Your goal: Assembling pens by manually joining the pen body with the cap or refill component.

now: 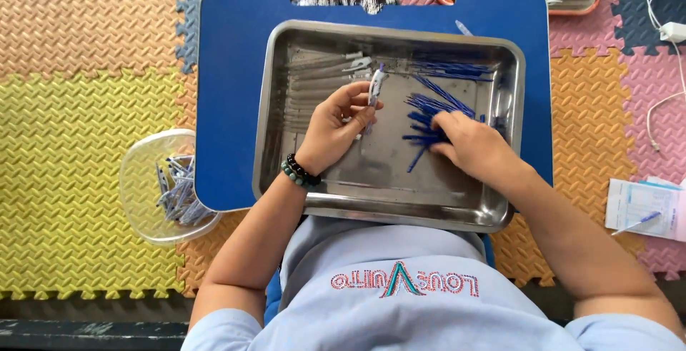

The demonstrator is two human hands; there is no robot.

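a floor of foam puzzle mats point(78, 108), in orange, yellow, pink and grey squares, fills the view. on it, over the person's lap, lies one blue lap tray point(229, 108) with a slot handle at its far edge. on that sits one steel pan point(400, 212), rectangular and shiny. left of the tray stands one clear plastic bowl point(136, 179) holding a heap of finished pens, too many and too tangled to count. one sheet of paper point(636, 204) with a single pen on it lies at the right. a white cable point(661, 101) runs along the right edge.

inside the pan, a loose pile of blue refills point(436, 108) lies toward the right; the number cannot be told. pale pen barrels point(314, 79) lie at the left.

the left hand point(332, 129), a dark bead bracelet point(300, 172) on its wrist, pinches one pen point(375, 87) upright between thumb and fingers over the pan's middle. the right hand point(471, 144) rests palm down on the refills, fingers curled among them; whether it grips one cannot be told.
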